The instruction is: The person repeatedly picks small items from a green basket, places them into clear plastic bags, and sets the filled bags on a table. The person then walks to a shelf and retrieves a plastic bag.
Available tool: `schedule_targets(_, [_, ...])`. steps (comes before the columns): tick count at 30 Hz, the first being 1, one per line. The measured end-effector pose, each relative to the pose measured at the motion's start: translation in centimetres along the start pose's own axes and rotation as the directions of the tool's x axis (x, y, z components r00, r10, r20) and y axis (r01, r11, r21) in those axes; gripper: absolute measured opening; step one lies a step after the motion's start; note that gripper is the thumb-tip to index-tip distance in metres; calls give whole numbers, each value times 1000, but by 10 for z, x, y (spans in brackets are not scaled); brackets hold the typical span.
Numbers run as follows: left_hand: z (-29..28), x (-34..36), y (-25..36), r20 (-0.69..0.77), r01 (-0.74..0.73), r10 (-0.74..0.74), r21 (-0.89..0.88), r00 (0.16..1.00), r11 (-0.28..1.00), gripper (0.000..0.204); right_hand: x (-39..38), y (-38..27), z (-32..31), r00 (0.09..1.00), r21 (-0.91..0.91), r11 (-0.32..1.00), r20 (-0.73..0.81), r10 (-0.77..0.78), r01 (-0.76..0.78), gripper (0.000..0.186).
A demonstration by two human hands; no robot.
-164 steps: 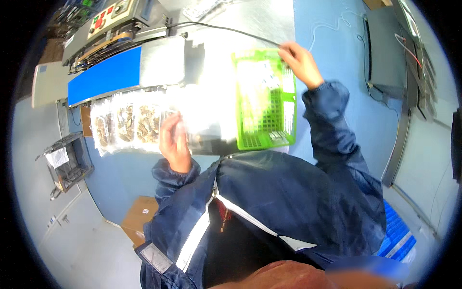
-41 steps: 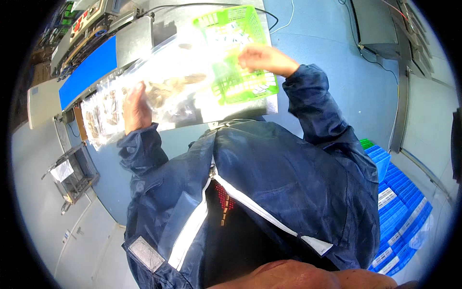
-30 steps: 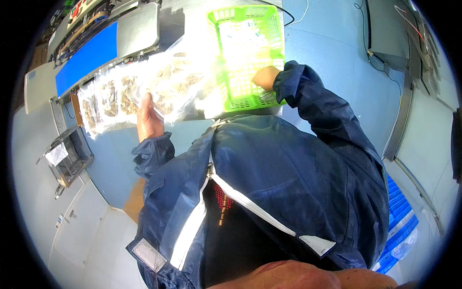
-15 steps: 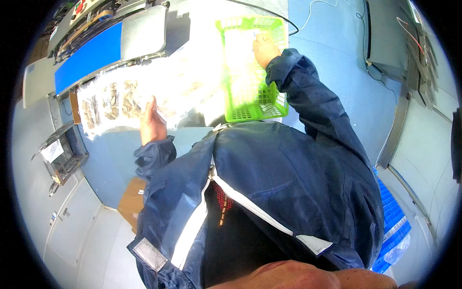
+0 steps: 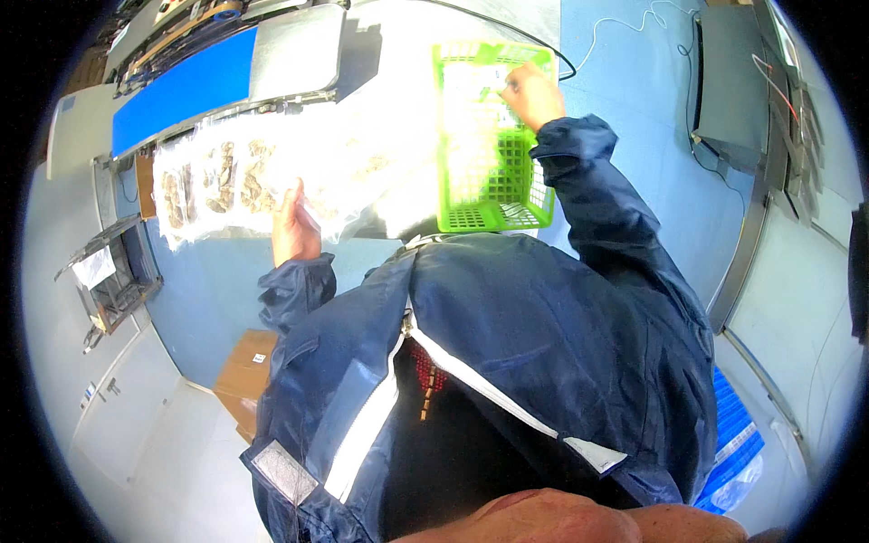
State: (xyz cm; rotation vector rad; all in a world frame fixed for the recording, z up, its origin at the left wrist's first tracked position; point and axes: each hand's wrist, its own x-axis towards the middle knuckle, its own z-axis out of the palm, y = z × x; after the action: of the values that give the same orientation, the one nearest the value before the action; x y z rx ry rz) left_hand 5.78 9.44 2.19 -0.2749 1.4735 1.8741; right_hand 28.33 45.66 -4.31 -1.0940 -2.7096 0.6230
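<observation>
My left hand (image 5: 295, 233) is closed on the near edge of a clear plastic bag (image 5: 348, 213) at the table's front, thumb uppermost. Left of it, a row of clear bags with brown, lumpy contents (image 5: 219, 176) lies flat; glare washes out their right part. A bright green slotted basket (image 5: 495, 217) stands on the right of the table. Over its far right part is my right hand (image 5: 536, 98), fingers pinched together. Small pale pieces (image 5: 484, 77) show in the basket by those fingertips. What the fingers hold, if anything, cannot be made out.
A machine with a blue belt (image 5: 186, 90) and a metal plate (image 5: 297, 52) borders the bags at the far left. A black cable (image 5: 489, 20) runs behind the basket. A cardboard box (image 5: 244, 376) sits on the floor at left, blue crates (image 5: 735, 434) at lower right.
The whole view has shifted slightly, so the table things appear farther right. My right hand has drawn a little toward the basket's right rim. My left hand stays on the bag.
</observation>
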Motion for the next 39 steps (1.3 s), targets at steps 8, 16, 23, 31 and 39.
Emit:
schedule_targets(8, [-17, -2, 0, 144, 151, -135, -105, 980, 983, 54, 5, -104, -102, 934, 759, 635, 315, -170, -140, 20])
schedule_targets(16, [-35, -27, 19, 304, 204, -123, -249, 945, 947, 46, -9, -185, -132, 867, 790, 612, 281, -410, 34, 20])
schedule_targets(23, [-45, -57, 19, 507, 274, -68, -343, 859, 898, 57, -31, -266, -114, 849, 327, 822, 94, -519, 466, 23])
schedule_targets(31, [-64, -48, 8, 564, 335, 24, -524, 825, 783, 56, -32, -301, -119, 740, 363, 763, 236, -630, 534, 18])
schedule_targets(39, [-136, 6, 85, 95, -135, 231, -576, 968, 806, 44, -22, -218, -88, 834, 367, 876, 334, -438, 313, 14])
